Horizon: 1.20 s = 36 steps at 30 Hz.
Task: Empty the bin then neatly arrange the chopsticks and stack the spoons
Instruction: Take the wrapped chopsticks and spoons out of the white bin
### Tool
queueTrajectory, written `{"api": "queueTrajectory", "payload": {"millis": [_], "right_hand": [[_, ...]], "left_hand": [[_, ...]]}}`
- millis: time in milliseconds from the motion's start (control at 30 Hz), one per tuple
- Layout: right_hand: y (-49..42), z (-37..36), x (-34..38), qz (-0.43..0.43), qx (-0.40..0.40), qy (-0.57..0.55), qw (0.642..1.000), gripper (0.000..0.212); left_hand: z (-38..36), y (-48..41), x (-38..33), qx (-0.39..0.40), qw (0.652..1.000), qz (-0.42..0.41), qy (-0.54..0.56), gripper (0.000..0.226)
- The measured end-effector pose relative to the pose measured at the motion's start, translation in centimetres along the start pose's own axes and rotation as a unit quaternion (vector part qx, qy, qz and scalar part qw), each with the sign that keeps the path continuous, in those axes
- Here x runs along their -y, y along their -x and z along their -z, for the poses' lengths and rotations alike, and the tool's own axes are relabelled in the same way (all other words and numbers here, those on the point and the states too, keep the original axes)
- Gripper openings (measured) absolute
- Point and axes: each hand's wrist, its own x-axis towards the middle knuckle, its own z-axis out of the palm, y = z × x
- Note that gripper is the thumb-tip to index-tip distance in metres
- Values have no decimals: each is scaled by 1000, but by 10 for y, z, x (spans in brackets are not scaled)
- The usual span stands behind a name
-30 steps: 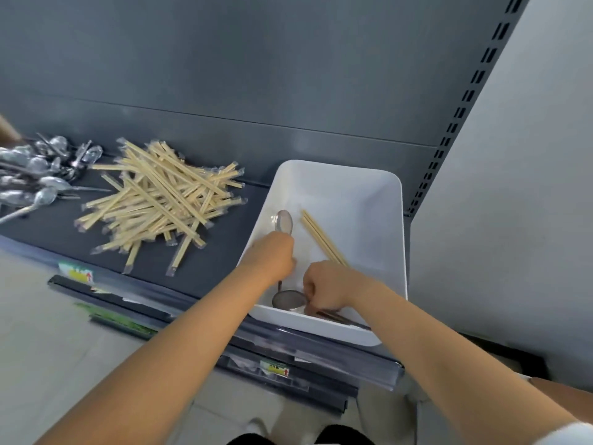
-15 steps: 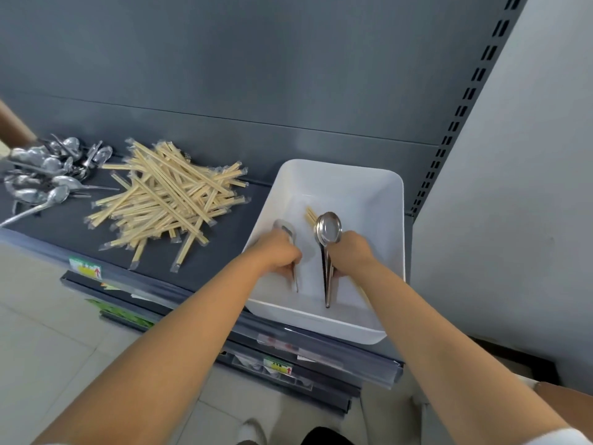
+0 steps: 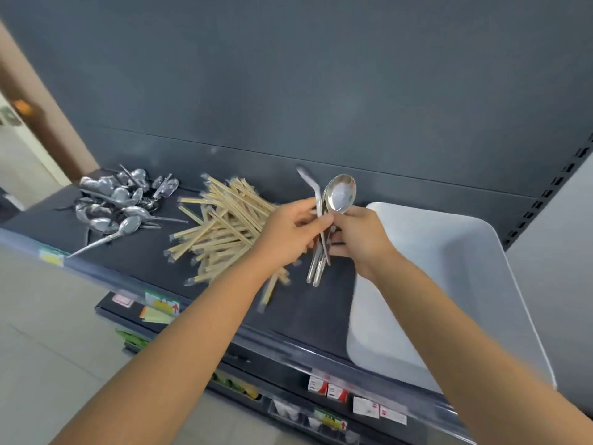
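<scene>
The white bin [image 3: 475, 284] stands at the right of the dark shelf, and I see nothing inside it. Both hands meet above the shelf just left of the bin. My left hand [image 3: 288, 232] and my right hand [image 3: 359, 239] grip a small bunch of metal spoons [image 3: 337, 197], bowls up and handles hanging down. A loose heap of wrapped chopsticks [image 3: 224, 226] lies partly under my left hand. Further left sits a pile of spoons [image 3: 118, 200].
The shelf's front edge [image 3: 199, 293] carries price labels, with a lower shelf of small items beneath. A grey back panel rises behind. A pale wall stands at the right, tiled floor at the lower left.
Both hands lifted out of the bin with spoons and moved left, coming together above the shelf. The camera swung left, so the bin now sits at the right.
</scene>
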Motion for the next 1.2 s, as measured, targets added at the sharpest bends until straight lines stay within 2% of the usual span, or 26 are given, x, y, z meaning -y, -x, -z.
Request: {"api": "queueTrajectory", "payload": {"millis": [133,333,467,533,600,733,833,900,967,1033,1200], "right_hand": [[-12,-112,-1,-8,11,-46,999,19],[-33,-290,-29,-27,-5,-62,998,12],[-64,-360,-47,-25,-57,29,998,14],[-85,-381,-52,-35,-60,61,996,16],[-111,-400,-58,-42,-52,86,994,18],[-171,-438,-67,-38,-48,152,987,14],[-216,-462,-73,-62,-78,157,983,10],[-240,-477,-75,-82,-121,115,982,9],[-258,-490,-75,-86,-149,104,980,18],[-266,-502,-74,-90,-137,126,978,23],[-274,-521,-79,-107,-116,213,964,35]], "left_hand": [[106,14,30,-34,999,-9,-12,19],[261,38,98,-109,990,63,61,14],[342,43,141,-147,971,139,124,22],[376,36,167,-164,971,149,91,25],[409,19,197,-185,972,144,-9,33],[468,-27,252,-119,969,114,-184,38],[503,-60,282,-60,920,65,-382,34],[520,-79,297,-31,892,16,-451,31],[532,-100,303,7,885,-22,-466,27],[540,-121,304,45,885,-45,-461,25],[546,-162,307,103,919,-70,-375,33]]}}
